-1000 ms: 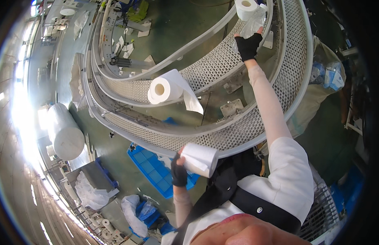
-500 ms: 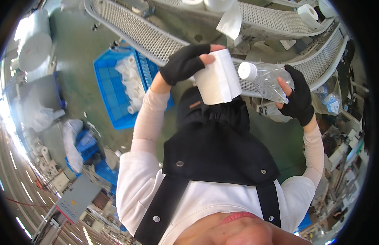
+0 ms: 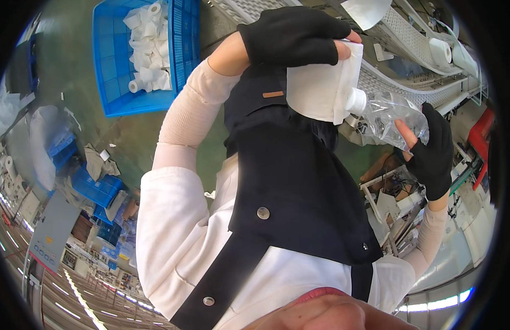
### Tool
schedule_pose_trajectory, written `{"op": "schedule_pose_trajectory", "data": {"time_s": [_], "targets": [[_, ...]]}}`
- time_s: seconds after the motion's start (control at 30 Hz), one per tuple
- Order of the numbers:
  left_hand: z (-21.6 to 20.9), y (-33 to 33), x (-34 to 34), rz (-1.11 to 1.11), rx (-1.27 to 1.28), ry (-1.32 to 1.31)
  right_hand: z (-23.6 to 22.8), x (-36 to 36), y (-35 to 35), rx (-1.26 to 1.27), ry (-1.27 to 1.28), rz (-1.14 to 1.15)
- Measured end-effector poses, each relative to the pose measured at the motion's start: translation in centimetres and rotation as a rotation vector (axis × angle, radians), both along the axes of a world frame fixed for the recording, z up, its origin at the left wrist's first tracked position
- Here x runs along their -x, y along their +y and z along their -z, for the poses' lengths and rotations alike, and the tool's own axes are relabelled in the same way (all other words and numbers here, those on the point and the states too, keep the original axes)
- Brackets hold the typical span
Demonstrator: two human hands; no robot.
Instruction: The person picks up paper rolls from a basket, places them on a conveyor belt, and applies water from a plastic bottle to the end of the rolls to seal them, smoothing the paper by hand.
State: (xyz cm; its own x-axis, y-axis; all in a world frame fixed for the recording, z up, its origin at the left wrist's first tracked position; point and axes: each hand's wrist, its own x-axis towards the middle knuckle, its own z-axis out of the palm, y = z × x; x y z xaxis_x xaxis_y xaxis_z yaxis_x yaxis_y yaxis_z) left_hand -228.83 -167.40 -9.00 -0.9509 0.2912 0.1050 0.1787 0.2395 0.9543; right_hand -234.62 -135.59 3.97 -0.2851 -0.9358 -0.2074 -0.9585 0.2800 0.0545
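In a black fingerless glove, my left hand is closed around the top of a white paper roll, in front of my dark apron. The roll's loose end runs as a flap down its right side. My right hand, gloved the same way, grips a clear, crumpled plastic bottle tilted toward the roll. The bottle's white cap meets the edge of the flap; whether it presses on the paper I cannot tell.
A blue plastic crate with white paper rolls stands on the floor at upper left. Mesh conveyor tracks curve across the upper right, bearing a roll. More blue crates and a grey control box lie to the left.
The bottle's cap has come from a short gap away to the roll's right edge. My view has shifted, so the blue crate sits higher and further left. Both hands keep their holds.
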Motion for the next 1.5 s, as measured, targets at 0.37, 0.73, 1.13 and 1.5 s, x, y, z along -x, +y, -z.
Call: {"op": "schedule_pose_trajectory", "data": {"time_s": [0.37,0.73,1.13,1.5], "targets": [[2.0,-5.9,-3.6,-0.089,-0.267,0.002,-1.0,-0.9,-6.7,-0.138,-0.057,-0.100],[3.9,-6.7,-5.1,-0.104,-0.167,-0.048,-1.9,0.0,-12.1,-0.173,0.109,-0.146],[4.2,-8.7,-6.1,-0.126,-0.170,-0.048,-1.8,-0.8,-13.4,-0.175,0.045,-0.254],[3.7,-9.7,-7.4,-0.101,-0.193,-0.013,-1.1,-1.8,-13.9,-0.110,-0.012,-0.282]]}}
